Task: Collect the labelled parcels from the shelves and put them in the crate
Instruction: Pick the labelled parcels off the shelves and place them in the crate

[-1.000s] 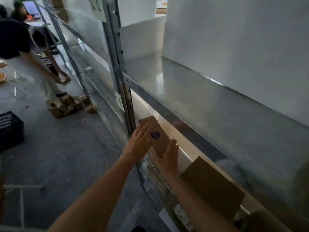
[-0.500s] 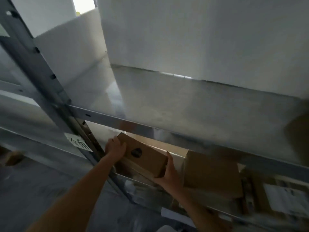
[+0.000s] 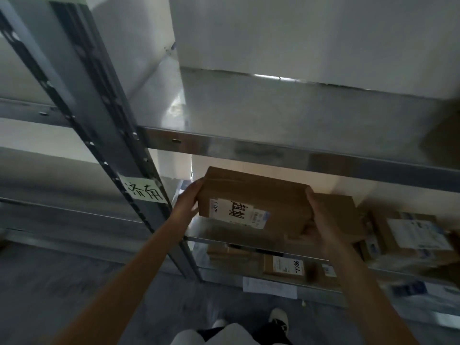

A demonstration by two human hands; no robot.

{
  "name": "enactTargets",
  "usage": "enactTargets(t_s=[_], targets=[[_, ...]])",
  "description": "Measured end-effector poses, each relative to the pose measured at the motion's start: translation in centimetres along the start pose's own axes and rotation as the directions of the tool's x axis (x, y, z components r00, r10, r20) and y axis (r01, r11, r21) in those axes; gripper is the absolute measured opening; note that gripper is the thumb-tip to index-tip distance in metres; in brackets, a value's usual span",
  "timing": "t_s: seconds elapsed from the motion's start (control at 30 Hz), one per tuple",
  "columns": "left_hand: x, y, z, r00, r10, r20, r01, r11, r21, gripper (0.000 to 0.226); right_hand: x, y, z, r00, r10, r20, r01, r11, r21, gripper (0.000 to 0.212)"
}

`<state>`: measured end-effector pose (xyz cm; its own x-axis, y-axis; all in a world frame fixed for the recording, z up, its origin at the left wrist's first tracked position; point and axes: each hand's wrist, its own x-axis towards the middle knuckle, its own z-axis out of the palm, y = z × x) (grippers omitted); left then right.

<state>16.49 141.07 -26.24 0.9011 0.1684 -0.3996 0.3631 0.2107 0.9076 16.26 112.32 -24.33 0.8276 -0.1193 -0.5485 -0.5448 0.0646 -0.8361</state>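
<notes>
A brown cardboard parcel (image 3: 258, 195) with a white handwritten label on its near face is held between both hands just in front of the middle shelf (image 3: 239, 234). My left hand (image 3: 190, 197) grips its left end, fingers curled over the edge. At the right end, my right hand (image 3: 317, 220) holds it with the thumb on top and the fingers underneath. Another brown parcel (image 3: 341, 215) lies on the same shelf behind my right hand. A labelled parcel (image 3: 413, 232) sits further right. No crate is in view.
A metal upright (image 3: 104, 135) with a handwritten paper tag (image 3: 144, 192) stands left of the parcel. The shelf above (image 3: 273, 115) is bare metal. The lower shelf holds a small labelled box (image 3: 286, 266) and others. My shoes (image 3: 278, 317) stand on the grey floor.
The parcel has been tilted so its labelled face is toward me and drawn slightly out of the shelf. The view has swung down and squared up to the shelves.
</notes>
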Motion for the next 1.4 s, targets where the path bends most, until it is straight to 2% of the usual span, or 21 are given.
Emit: enactTargets(t_s=[0.1, 0.2, 0.3, 0.33, 0.4, 0.47, 0.53, 0.67, 0.77, 0.83, 0.9, 1.0, 1.07, 1.13, 1.2, 1.3, 1.4], targets=[[-1.2, -1.0, -0.3, 0.999, 0.008, 0.041, -0.007, 0.999, -0.041, 0.043, -0.8, 0.0, -0.1, 1.000, 0.014, -0.011, -0.014, 1.000, 0.007, 0.054], [-2.0, -1.3, -0.3, 1.000, 0.015, 0.014, -0.014, 1.000, -0.026, 0.043, -1.5, 0.3, 0.2, 1.000, -0.011, 0.004, 0.011, 0.999, -0.053, 0.047], [-2.9, -1.4, -0.3, 1.000, 0.015, -0.007, -0.015, 1.000, -0.004, 0.038, -1.9, 0.7, 0.4, 0.999, -0.033, 0.035, 0.034, 0.998, -0.052, 0.052], [-3.1, -1.5, -0.4, 1.000, 0.025, 0.003, -0.025, 1.000, -0.012, 0.046, -2.0, 0.7, 0.4, 0.998, -0.038, 0.050, 0.040, 0.999, -0.022, 0.054], [-3.1, -1.9, -0.7, 0.999, 0.036, 0.028, -0.035, 0.999, -0.028, 0.082, -2.3, 0.5, 0.7, 0.993, -0.073, 0.092, 0.071, 0.997, 0.026, 0.049], [-3.2, -2.1, -1.0, 0.998, 0.041, 0.042, -0.038, 0.997, -0.069, 0.095, -2.5, 0.0, 1.1, 0.986, -0.146, 0.082, 0.143, 0.989, 0.045, 0.046], [-3.2, -2.6, -1.1, 0.997, 0.039, 0.061, -0.032, 0.992, -0.119, 0.096, -2.5, -0.3, 1.8, 0.972, -0.234, 0.035, 0.230, 0.968, 0.101, 0.061], [-4.9, -4.8, -0.2, 0.984, -0.026, 0.177, 0.077, 0.956, -0.285, 0.072, -2.6, 0.5, 4.2, 0.957, -0.287, -0.041, 0.290, 0.949, 0.122, 0.094], [-6.7, -6.7, 0.5, 0.944, -0.073, 0.321, 0.202, 0.899, -0.390, 0.083, -3.2, 1.9, 5.7, 0.947, -0.294, -0.126, 0.312, 0.937, 0.156, 0.097], [-7.9, -7.5, 1.0, 0.921, -0.062, 0.384, 0.239, 0.869, -0.433, 0.082, -3.6, 3.1, 6.4, 0.969, -0.236, -0.073, 0.247, 0.946, 0.209, 0.088], [-8.8, -8.0, 1.5, 0.919, -0.079, 0.385, 0.241, 0.888, -0.392, 0.079, -4.1, 4.4, 7.2, 0.969, -0.248, 0.014, 0.239, 0.945, 0.224, 0.064], [-9.3, -8.6, 1.2, 0.931, -0.103, 0.350, 0.169, 0.972, -0.166, 0.072, -4.3, 4.9, 7.7, 0.945, -0.324, 0.044, 0.307, 0.925, 0.223, 0.025], [-9.2, -8.2, 0.5, 0.940, -0.082, 0.330, 0.067, 0.996, 0.058, 0.059, -4.1, 4.4, 7.4, 0.934, -0.355, 0.044, 0.340, 0.920, 0.196, 0.013], [-9.0, -7.3, 0.6, 0.946, -0.053, 0.320, 0.017, 0.993, 0.115, 0.043, -4.1, 4.2, 7.6, 0.935, -0.351, 0.054, 0.338, 0.926, 0.171, 0.015], [-8.5, -6.3, 1.3, 0.958, -0.006, 0.287, -0.007, 0.999, 0.046, 0.041, -4.1, 4.6, 8.2, 0.943, -0.329, 0.056, 0.317, 0.936, 0.153, 0.025], [-8.3, -5.4, 2.8, 0.970, 0.046, 0.240, -0.027, 0.996, -0.081, 0.041, -4.4, 5.3, 9.2, 0.960, -0.278, 0.032, 0.265, 0.939, 0.222, 0.036], [-8.7, -5.5, 3.1, 0.975, 0.044, 0.220, -0.010, 0.988, -0.152, 0.036, -4.8, 5.5, 9.1, 0.962, -0.272, 0.018, 0.258, 0.931, 0.260, 0.024]])
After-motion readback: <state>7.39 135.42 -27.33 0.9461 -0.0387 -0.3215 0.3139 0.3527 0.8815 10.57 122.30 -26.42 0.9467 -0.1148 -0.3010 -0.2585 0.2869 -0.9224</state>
